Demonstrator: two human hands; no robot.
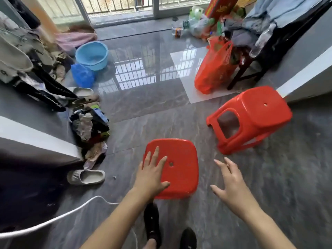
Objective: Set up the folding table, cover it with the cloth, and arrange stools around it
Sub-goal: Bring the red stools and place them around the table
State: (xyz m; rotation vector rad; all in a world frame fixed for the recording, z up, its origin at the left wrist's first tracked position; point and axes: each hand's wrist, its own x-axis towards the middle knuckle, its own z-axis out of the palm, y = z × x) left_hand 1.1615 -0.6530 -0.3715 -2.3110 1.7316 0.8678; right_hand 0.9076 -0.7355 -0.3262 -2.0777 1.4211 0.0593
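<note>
**Q:** where's the grip at?

**A:** my left hand (154,171) lies flat, released, on the near red stool (181,169). Right hand (231,184) hovers spread just beside it, grasping nothing. Second red stool (251,119) stands beyond my right.

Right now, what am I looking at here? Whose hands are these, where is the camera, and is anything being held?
There is no machine here. A person wears a wide camera on the head, looking down at their own two bare hands, so the single picture is their own view. The left hand lies flat with straight fingers on the seat of a red stool right in front of them. The right hand hovers open beside it over the floor and holds nothing. A second stool stands farther off to the right. Round about lie a blue basin, a red bag, slippers and heaped clothes. No table shows.
</note>
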